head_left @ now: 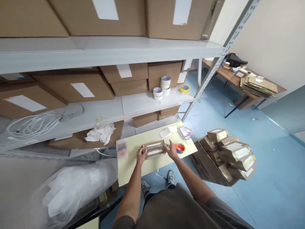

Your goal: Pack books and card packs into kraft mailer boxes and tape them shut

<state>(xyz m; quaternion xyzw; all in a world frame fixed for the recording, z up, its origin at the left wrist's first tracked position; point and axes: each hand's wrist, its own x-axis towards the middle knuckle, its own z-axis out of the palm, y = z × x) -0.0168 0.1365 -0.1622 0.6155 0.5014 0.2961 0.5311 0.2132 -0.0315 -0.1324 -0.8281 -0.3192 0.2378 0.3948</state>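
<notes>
In the head view, a small cardboard box (156, 153) lies on the pale yellow desk (130, 173), between the person's two hands. The left hand (142, 153) has its fingers curled closed over the box's left end, gripping it. The right hand (171, 150) is at the opposite end, fingers touching the cardboard and thumb held apart; whether it grips firmly cannot be told. Pale strips and a dark ridged band run along the box's upper face, too small to identify.

On the floor to the right, a large carton (205, 167) is heaped above its rim with small taped boxes (234, 148), several bearing white labels. The printing on the carton's side is illegible.

Cartons (53, 83) line the shelf (140, 104), some with white labels (83, 90) whose text cannot be read; their contents are hidden, and the top row is cut off by the upper edge. Beside them stand white tape rolls (165, 82) with unreadable printed cores.

On the desk, a pixelated patch (184, 132) and a blurred pinkish patch (122, 148) mask whatever lies there. A red-and-blue object (180, 148) sits just beside the right hand, partly covered.
</notes>
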